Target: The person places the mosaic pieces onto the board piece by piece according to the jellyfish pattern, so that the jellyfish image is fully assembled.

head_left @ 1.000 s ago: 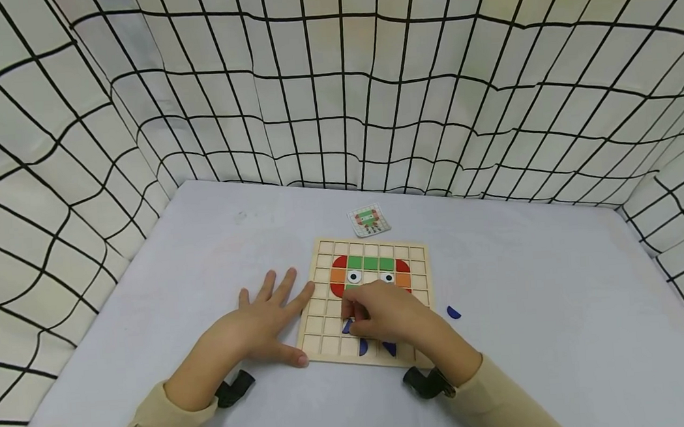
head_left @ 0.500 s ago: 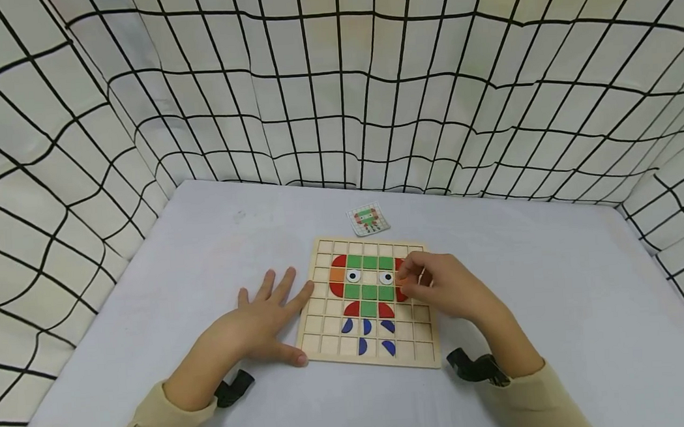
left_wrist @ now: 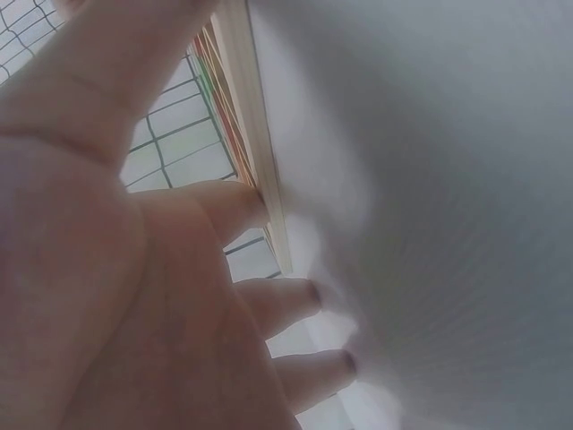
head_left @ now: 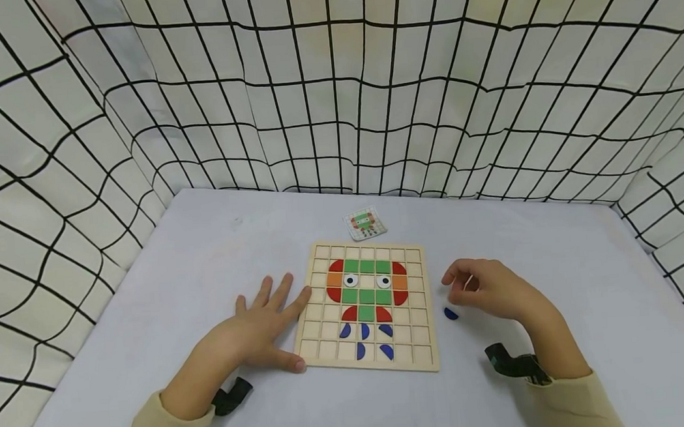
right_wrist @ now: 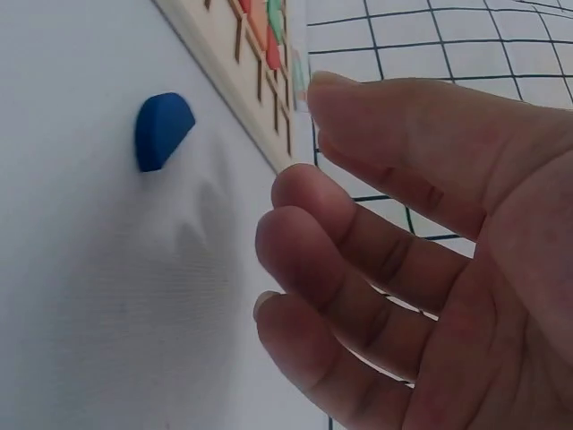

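A wooden grid board (head_left: 368, 369) lies on the table with a figure built from red, green and orange pieces, two eye discs (head_left: 351, 280) and several blue half-rounds (head_left: 360, 351). My left hand (head_left: 260, 335) is spread flat beside it, index finger and thumb touching the board's left side. To the right of the board, my right hand (head_left: 494, 290) hovers over the table with loosely bent fingers, holding nothing. Just below its fingertips lies one loose blue half-round piece (head_left: 451, 314). In the right wrist view this blue piece (right_wrist: 163, 132) sits apart from the fingers.
A small picture card (head_left: 365, 224) showing a similar figure lies behind the board. White cloth covers the table (head_left: 232, 246). Black netting (head_left: 336, 122) over white sheets encloses the back and sides.
My right hand has left the lower part of the board, uncovering the blue pieces there, and moved right to the loose blue piece. The left hand has stayed in place.
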Demonstrator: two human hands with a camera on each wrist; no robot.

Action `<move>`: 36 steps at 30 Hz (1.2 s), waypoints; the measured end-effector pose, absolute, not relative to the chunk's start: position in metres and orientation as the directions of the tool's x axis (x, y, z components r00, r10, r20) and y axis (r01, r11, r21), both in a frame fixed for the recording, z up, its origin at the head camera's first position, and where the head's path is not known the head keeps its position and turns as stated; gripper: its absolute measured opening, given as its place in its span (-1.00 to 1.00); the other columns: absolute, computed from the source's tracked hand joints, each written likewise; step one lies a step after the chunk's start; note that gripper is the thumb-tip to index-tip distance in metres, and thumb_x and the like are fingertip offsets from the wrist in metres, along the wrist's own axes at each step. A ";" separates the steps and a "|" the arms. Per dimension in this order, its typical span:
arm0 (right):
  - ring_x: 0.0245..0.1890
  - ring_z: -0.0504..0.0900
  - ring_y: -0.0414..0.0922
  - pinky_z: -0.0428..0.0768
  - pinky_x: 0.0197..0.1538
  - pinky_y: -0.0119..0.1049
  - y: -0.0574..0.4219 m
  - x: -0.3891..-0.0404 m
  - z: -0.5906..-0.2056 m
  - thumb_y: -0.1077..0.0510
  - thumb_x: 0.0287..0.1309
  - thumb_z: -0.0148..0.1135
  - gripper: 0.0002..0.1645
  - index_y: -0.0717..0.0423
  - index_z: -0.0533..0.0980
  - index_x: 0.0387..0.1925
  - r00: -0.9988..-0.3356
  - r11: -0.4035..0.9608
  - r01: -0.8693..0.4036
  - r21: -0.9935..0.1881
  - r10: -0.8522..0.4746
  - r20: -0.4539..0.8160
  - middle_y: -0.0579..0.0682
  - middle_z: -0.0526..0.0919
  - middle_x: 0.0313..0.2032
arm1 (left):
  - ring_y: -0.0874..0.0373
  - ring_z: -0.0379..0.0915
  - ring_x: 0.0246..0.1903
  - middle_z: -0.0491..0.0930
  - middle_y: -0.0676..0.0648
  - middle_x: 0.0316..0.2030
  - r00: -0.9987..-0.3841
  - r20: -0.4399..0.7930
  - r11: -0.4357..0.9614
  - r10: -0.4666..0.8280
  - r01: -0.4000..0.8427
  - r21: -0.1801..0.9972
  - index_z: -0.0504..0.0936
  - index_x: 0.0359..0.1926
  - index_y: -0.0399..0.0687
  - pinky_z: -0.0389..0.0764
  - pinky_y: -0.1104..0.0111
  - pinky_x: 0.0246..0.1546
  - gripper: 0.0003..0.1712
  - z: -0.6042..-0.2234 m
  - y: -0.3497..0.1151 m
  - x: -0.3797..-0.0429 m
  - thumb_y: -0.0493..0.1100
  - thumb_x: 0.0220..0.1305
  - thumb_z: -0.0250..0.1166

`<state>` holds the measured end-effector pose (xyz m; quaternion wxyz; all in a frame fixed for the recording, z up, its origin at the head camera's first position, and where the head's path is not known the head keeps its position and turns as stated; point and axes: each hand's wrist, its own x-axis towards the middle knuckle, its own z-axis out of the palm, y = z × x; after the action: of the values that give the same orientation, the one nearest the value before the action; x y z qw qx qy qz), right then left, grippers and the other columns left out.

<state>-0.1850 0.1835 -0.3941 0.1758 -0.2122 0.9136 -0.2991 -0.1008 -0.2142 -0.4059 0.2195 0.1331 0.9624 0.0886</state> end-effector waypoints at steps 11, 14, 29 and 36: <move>-0.42 0.48 -0.14 0.45 -0.35 -0.23 0.178 -0.184 -0.408 0.14 0.00 0.51 -0.75 -0.02 0.59 -0.29 -0.824 0.770 -0.234 -0.593 -0.481 -0.299 -0.10 0.53 -0.51 | -0.43 -0.44 0.51 -0.27 -0.26 0.58 -0.865 -0.400 0.947 0.302 0.223 0.232 0.00 0.59 0.12 -0.17 -0.56 0.20 0.41 -0.407 -0.214 -0.100 0.50 -0.19 0.46; -0.44 0.47 -0.13 0.44 -0.37 -0.23 0.175 -0.182 -0.410 0.15 -0.03 0.53 -0.74 -0.02 0.59 -0.31 -0.820 0.778 -0.225 -0.587 -0.477 -0.318 -0.09 0.52 -0.52 | -0.43 -0.45 0.51 -0.28 -0.26 0.58 -0.865 -0.401 0.946 0.302 0.221 0.236 0.00 0.59 0.13 -0.18 -0.56 0.20 0.41 -0.407 -0.213 -0.099 0.49 -0.19 0.47; -0.49 0.46 -0.15 0.42 -0.43 -0.24 0.168 -0.181 -0.412 0.28 -0.04 0.41 -0.76 -0.03 0.55 -0.34 -0.821 0.798 -0.255 -0.546 -0.478 -0.314 -0.10 0.51 -0.56 | -0.44 -0.42 0.51 -0.26 -0.26 0.58 -0.870 -0.392 0.947 0.298 0.218 0.238 0.02 0.59 0.12 -0.17 -0.56 0.19 0.41 -0.404 -0.213 -0.097 0.49 -0.21 0.48; -0.51 0.45 -0.14 0.42 -0.46 -0.24 0.166 -0.180 -0.411 0.30 0.00 0.27 -0.81 -0.04 0.55 -0.34 -0.822 0.801 -0.262 -0.539 -0.477 -0.309 -0.11 0.51 -0.56 | -0.44 -0.42 0.51 -0.26 -0.26 0.58 -0.871 -0.390 0.946 0.298 0.215 0.244 0.02 0.59 0.12 -0.18 -0.56 0.19 0.41 -0.404 -0.214 -0.097 0.48 -0.21 0.48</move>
<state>-0.1802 0.1655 -0.4114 0.2205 -0.2003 0.9229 -0.2439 -0.0974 -0.2135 -0.4038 0.2161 0.1333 0.9624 0.0971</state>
